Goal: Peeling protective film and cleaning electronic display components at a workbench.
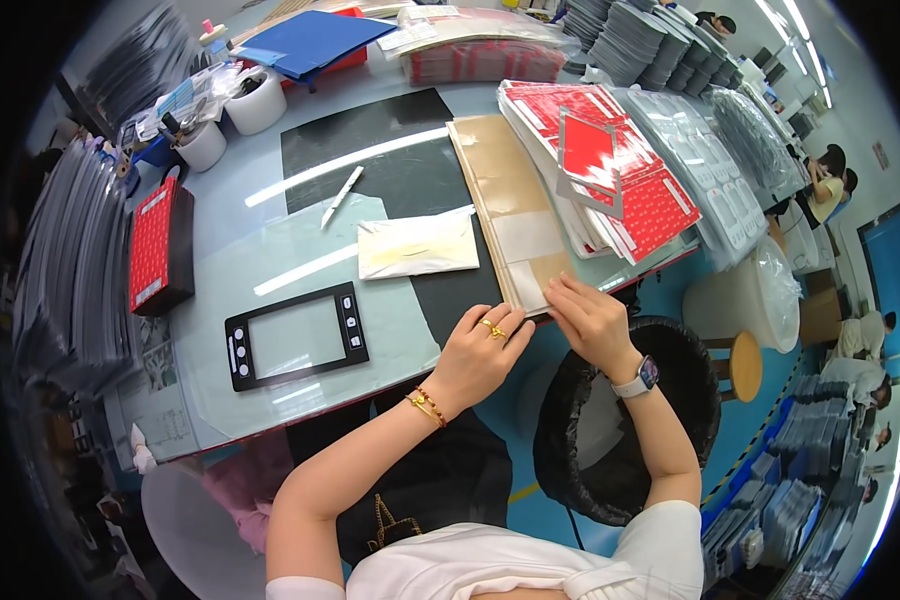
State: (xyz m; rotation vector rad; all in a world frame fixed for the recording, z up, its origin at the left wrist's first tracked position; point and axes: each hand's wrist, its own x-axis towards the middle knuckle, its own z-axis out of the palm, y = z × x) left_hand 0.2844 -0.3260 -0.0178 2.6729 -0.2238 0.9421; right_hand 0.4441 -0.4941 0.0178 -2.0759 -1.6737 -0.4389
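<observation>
Both hands are at the near end of a long brown paper-covered stack (495,170) at the table's front edge. A pale, partly see-through sheet (532,240) lies over its near half. My right hand (592,322) pinches the near end of this sheet. Close on its left, my left hand (478,355) has its fingers bent against the stack's near edge; what they hold, if anything, is hidden. A black rectangular frame with a clear window (358,325) lies to the left. Beyond my left hand are a white wipe packet (417,245) and a white pen (342,197).
Red-and-white printed sheets (655,205) with a grey frame (620,195) on top lie to the right, beside clear trays (715,180). A black-lined bin (685,410) stands below the right edge. A red-topped box (152,250) and stacked grey sheets (75,260) are at left.
</observation>
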